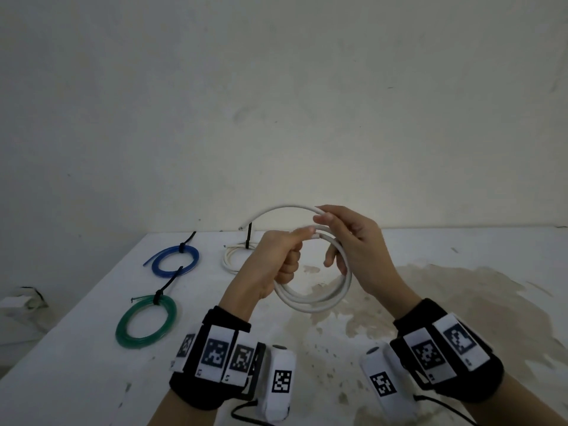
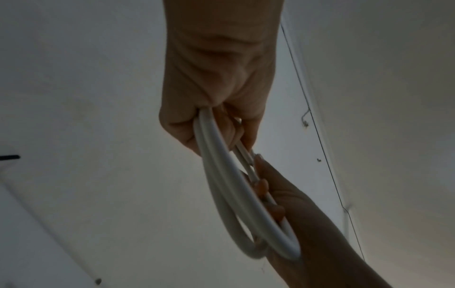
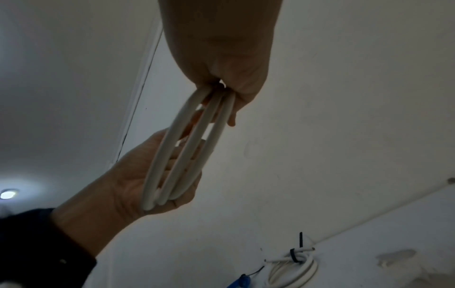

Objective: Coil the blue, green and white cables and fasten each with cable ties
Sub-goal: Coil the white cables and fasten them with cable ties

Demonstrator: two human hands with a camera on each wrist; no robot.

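Three coils already lie tied on the table point(image 1: 92, 379): a blue coil point(image 1: 175, 261), a green coil point(image 1: 146, 321) and a white coil point(image 1: 233, 256), each cinched with a black tie point(image 1: 249, 236). One more white cable point(image 1: 313, 298) is held up over the table between both hands, wound into a few loops with a free tail point(image 1: 276, 210) arcing up and away to the left. The left hand point(image 1: 276, 262) is fisted round the loops at their left side, thumb laid along the top. The right hand point(image 1: 353, 250) has its fingers curled round the loops at the upper right and pinches the tail where it meets the coil. In the right wrist view the strands sit splayed apart, not bundled. This cable looks light but stiff and springy, with a smooth jacket, so the loops will likely try to open once the grip eases. A firm hold where all strands cross should serve best, leaving the opposite side free for a tie. No loose tie shows in any view, so fetching one will probably mean holding the coil one-handed.
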